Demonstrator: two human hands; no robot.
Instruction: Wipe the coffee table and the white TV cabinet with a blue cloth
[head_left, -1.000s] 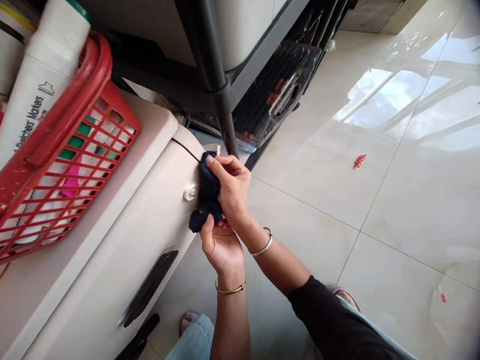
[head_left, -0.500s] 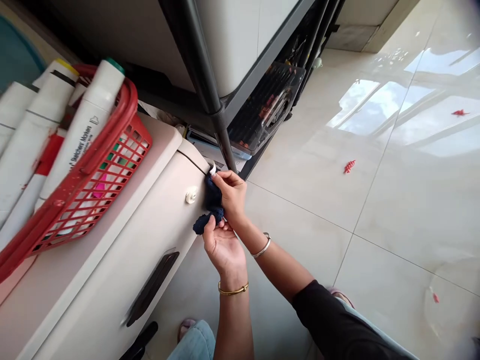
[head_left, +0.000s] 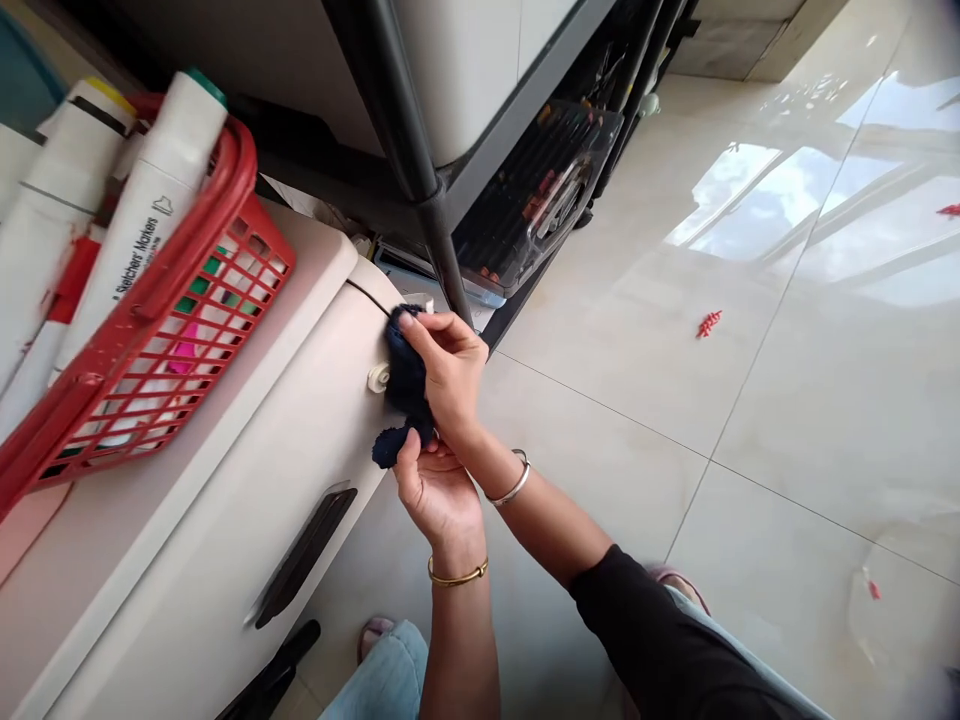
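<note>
Open tiled floor lies free to the right — leftward the cream cabinet front, above it the black shelf leg, hem the hands in.

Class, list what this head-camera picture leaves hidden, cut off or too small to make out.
1. Dark cloth: mostly covered by the right hand; the left hand covers its lower end.
2. Red basket: cut off by the left edge.
3. Red bits on the floor: too small to identify.
4. Marker case: contents too small.

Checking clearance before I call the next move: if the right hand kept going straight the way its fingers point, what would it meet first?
The right hand points up-left, already pressing the dark blue cloth on the beige cabinet front. Beyond the cloth, probably the cabinet's seam; depth is unclear.
</note>
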